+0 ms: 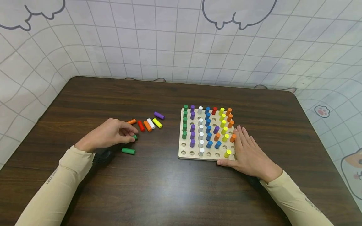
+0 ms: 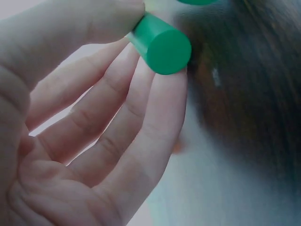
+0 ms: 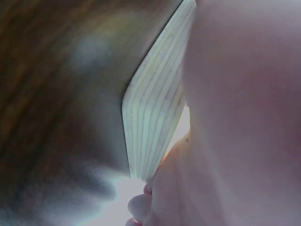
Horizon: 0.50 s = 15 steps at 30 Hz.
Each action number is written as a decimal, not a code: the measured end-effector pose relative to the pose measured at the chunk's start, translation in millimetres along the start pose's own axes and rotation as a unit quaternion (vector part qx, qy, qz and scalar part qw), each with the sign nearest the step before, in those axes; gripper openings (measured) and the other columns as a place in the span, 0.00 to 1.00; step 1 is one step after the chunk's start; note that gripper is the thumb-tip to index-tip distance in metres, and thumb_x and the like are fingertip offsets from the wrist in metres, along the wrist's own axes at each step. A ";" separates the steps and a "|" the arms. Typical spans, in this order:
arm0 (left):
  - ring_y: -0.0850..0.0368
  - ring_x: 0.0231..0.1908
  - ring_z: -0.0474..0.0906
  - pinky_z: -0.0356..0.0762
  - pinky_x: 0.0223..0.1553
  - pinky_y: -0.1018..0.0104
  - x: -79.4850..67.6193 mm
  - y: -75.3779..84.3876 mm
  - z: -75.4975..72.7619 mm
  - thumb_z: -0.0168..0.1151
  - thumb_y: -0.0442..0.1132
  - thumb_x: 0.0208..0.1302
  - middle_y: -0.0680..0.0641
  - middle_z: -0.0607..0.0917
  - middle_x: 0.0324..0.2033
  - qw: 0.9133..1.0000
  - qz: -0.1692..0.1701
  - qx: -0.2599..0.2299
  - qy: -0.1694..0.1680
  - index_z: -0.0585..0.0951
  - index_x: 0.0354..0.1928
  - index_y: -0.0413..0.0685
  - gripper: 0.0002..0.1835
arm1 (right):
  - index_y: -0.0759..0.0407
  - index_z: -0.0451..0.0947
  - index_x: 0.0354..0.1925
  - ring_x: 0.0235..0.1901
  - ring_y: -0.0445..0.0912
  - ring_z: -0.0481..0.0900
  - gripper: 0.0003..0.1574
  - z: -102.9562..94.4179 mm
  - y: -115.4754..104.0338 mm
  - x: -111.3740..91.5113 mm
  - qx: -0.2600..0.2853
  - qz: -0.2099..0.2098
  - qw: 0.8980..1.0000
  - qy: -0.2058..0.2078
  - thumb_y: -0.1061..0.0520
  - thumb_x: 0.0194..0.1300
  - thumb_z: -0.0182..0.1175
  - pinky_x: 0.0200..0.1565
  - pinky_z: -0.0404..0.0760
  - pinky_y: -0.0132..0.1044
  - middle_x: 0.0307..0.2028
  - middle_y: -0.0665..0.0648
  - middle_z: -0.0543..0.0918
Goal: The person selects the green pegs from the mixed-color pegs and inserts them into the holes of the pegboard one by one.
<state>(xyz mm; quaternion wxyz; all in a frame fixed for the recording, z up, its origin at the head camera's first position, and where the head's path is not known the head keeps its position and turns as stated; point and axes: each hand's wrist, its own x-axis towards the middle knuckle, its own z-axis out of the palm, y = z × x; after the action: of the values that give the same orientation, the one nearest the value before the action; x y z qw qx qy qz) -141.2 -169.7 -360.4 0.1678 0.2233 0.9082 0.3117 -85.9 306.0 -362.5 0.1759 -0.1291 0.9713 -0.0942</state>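
On the left side of the table, my left hand [image 1: 111, 133] pinches a green peg [image 2: 169, 52] between thumb and fingertips. A second green peg [image 1: 128, 151] lies just below that hand. My right hand [image 1: 250, 153] rests along the right edge of a wooden pegboard [image 1: 188, 148], fingers straight and thumb at the near corner. The right wrist view shows the board's layered side [image 3: 150, 108] against the hand. Upright pegs fill columns of green, purple, white, blue, yellow and orange, with a red peg [image 1: 214, 110] at the back. Bare holes show mostly in the near rows.
Beyond my left hand lie loose pegs: a red one [image 1: 141, 126], a white one [image 1: 151, 123], a yellow one [image 1: 157, 123], a purple one [image 1: 159, 115] and two orange ones [image 1: 147, 126]. The dark wooden table [image 1: 175, 194] meets a grid-patterned curtain [image 1: 169, 40] behind.
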 end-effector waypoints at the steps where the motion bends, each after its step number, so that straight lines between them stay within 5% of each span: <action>1: 0.63 0.38 0.87 0.85 0.40 0.72 -0.5 0.2 -0.5 0.73 0.37 0.64 0.53 0.92 0.40 1.000 -0.001 -0.001 0.001 0.89 0.48 0.47 0.11 | 0.74 0.35 0.80 0.82 0.70 0.38 0.86 0.1 0.0 0.1 0.000 0.000 1.000 0.000 0.13 0.57 0.55 0.77 0.48 0.72 0.82 0.74 0.38; 10: 0.64 0.30 0.80 0.79 0.32 0.72 -3.0 5.1 -4.5 0.72 0.42 0.66 0.54 0.91 0.38 1.000 -0.011 0.006 0.017 0.90 0.47 0.54 0.09 | 0.74 0.35 0.80 0.82 0.71 0.37 0.86 0.3 -0.6 -0.2 0.003 0.002 1.000 -0.001 0.13 0.57 0.56 0.77 0.47 0.72 0.82 0.74 0.37; 15: 0.62 0.35 0.81 0.79 0.35 0.72 -4.1 7.2 -4.9 0.72 0.43 0.66 0.55 0.91 0.40 0.999 -0.005 0.009 0.030 0.89 0.46 0.57 0.08 | 0.74 0.34 0.80 0.82 0.71 0.37 0.86 -0.1 -0.6 -0.1 0.003 0.001 1.000 0.000 0.14 0.57 0.56 0.78 0.47 0.72 0.82 0.74 0.37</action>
<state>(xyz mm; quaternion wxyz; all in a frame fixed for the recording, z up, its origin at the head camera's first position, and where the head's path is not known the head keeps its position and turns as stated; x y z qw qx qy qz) -137.8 -169.1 -351.4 0.1399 0.2109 0.9168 0.3088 -85.7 305.5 -362.3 0.1762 -0.1274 0.9712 -0.0970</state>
